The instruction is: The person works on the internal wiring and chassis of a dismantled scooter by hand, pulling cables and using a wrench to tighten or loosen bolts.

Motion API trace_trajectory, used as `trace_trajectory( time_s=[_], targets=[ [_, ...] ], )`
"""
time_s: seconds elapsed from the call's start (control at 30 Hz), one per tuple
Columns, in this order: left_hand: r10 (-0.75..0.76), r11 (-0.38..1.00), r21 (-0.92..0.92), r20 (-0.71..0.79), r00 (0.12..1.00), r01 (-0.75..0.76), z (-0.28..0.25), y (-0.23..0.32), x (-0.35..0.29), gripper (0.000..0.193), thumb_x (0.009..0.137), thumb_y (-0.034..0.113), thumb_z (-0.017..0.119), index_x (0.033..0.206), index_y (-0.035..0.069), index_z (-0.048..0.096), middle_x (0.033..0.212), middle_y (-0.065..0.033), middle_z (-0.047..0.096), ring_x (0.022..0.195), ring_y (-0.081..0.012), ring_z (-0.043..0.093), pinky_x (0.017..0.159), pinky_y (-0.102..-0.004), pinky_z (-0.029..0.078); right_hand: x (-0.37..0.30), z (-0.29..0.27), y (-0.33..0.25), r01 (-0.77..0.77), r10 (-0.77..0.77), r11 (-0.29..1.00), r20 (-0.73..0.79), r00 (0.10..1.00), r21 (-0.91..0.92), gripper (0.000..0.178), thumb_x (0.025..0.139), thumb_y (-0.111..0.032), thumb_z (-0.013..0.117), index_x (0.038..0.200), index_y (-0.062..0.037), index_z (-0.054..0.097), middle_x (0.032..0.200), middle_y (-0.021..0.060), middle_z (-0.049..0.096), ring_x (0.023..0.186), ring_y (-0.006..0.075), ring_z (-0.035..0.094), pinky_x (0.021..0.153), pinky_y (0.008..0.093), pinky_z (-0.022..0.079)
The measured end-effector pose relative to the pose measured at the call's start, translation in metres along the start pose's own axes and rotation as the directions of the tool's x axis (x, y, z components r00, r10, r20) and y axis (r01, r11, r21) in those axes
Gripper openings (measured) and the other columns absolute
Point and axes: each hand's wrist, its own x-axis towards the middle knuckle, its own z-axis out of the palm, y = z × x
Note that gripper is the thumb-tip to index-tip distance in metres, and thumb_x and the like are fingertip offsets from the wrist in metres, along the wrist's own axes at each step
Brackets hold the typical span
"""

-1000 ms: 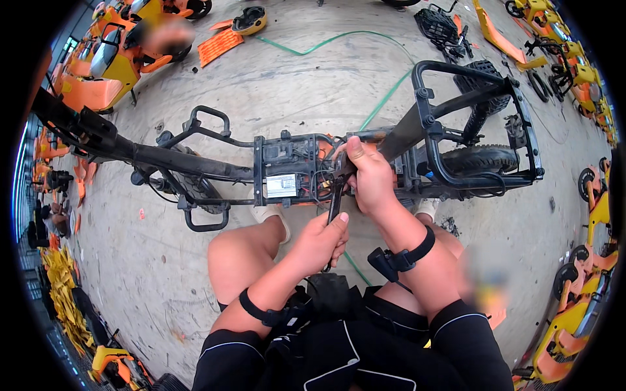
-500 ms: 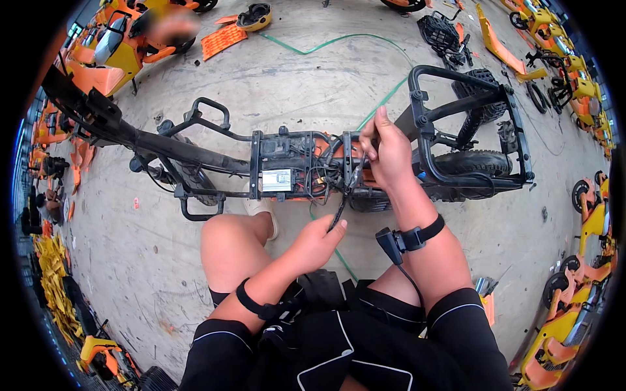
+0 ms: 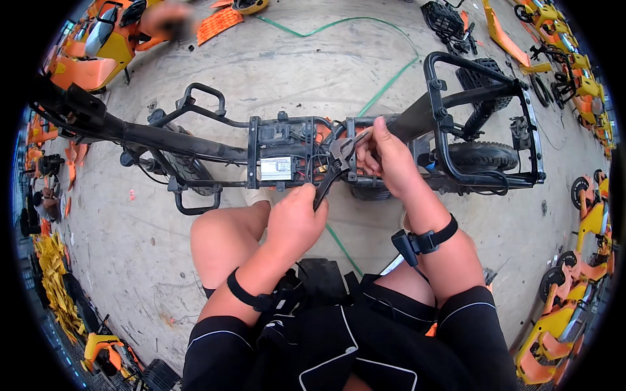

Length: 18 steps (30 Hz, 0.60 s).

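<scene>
My left hand (image 3: 297, 218) is closed around the dark handle of an adjustable wrench (image 3: 329, 180), its head pointing up and away from me. My right hand (image 3: 386, 156) is closed on a grey metal wrench (image 3: 343, 151), thumb pointing up, the remaining fingers curled. The heads of the two wrenches meet above the middle of a black scooter frame (image 3: 215, 156); whether they grip a part there is hidden. Under them lie tangled cables and a black box (image 3: 277, 133). A silver labelled module (image 3: 276, 168) sits in the frame, left of the wrenches.
The frame's rear rack (image 3: 450, 130) and rear wheel (image 3: 482, 156) stand at the right, its front tube (image 3: 176, 144) at the left. A green strap (image 3: 391, 81) runs along the concrete floor. Yellow and orange scooters (image 3: 561, 306) line both sides; an orange panel (image 3: 220, 26) lies far off.
My left hand has risen toward the frame, bringing its wrench up to the one in my right hand. The right hand has shifted slightly. The view has moved a little.
</scene>
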Motion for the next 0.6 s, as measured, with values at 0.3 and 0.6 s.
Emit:
trace_trajectory(
  time_s=[0.3,0.6],
  targets=[
    [0.033,0.997,0.071,-0.078,0.996,-0.027,-0.005,-0.005,0.005,0.02,0.081,0.017,0.068,0.079,0.003,0.053,0.076,-0.0169,0.059,0.071,-0.0399,0.061,0.061,-0.0476,0.049,0.007,0.003,0.008,0.022,-0.024,0.999,-0.062,0.998,-0.042,0.046,0.102,-0.044,0.05,0.086,-0.0031,0.06,0.066,-0.0003,0.054,0.051,0.0064,0.04,0.047,0.0237,0.034],
    [-0.189,0.979,-0.083,0.003,0.982,0.189,-0.012,-0.018,0.009,0.026,0.085,0.023,0.068,0.078,0.001,0.056,0.075,-0.0223,0.063,0.073,-0.0434,0.062,0.063,-0.0494,0.049,0.01,0.001,0.033,-0.194,0.196,0.972,-0.003,0.981,-0.135,0.034,0.099,-0.031,0.058,0.095,0.002,0.063,0.089,0.013,0.073,0.047,0.0063,0.042,0.044,0.023,0.036]
  ],
)
